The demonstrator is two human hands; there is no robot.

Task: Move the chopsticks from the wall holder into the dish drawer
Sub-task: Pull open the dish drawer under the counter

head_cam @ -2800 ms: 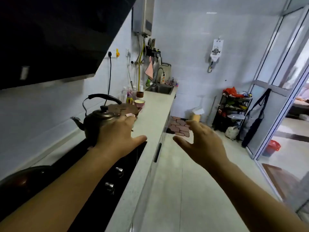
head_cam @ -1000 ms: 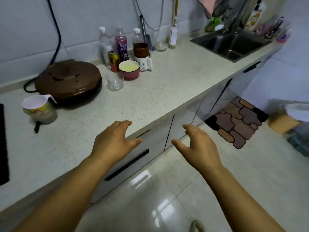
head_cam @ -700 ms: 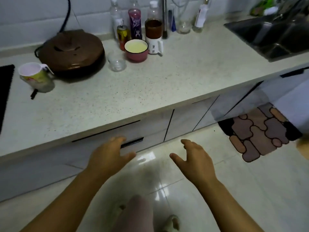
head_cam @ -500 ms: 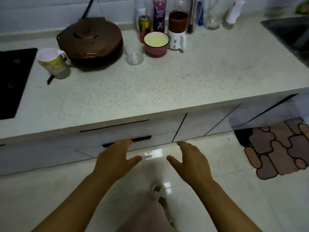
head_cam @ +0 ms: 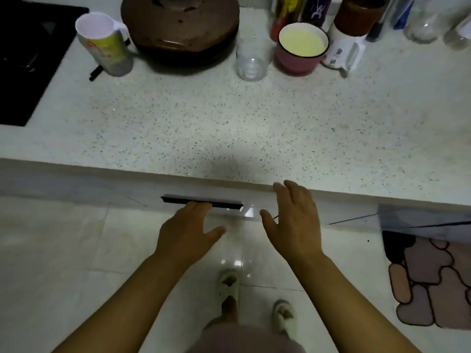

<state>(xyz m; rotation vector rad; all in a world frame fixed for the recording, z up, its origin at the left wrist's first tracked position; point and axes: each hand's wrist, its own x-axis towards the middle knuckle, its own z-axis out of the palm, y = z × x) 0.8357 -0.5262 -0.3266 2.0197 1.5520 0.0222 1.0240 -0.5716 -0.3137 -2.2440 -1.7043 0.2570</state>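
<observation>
I look straight down at the counter front. The dish drawer (head_cam: 142,191) is closed under the speckled countertop (head_cam: 229,123), and its black bar handle (head_cam: 224,203) runs across the drawer front. My left hand (head_cam: 187,231) reaches the handle, fingertips touching its middle, fingers apart and holding nothing. My right hand (head_cam: 294,220) hovers open just right of the handle, fingertips near the counter edge. No chopsticks or wall holder appear in this view.
On the counter stand a brown lidded pan (head_cam: 181,24), a white-and-yellow cup (head_cam: 104,44), a clear glass (head_cam: 251,59), a pink bowl (head_cam: 300,48) and several bottles. A black hob (head_cam: 23,59) lies at left. A patterned mat (head_cam: 430,281) lies on the floor at right.
The view swung from the long kitchen down to the counter front. Both hands came in close to the drawer; my left hand now touches its handle.
</observation>
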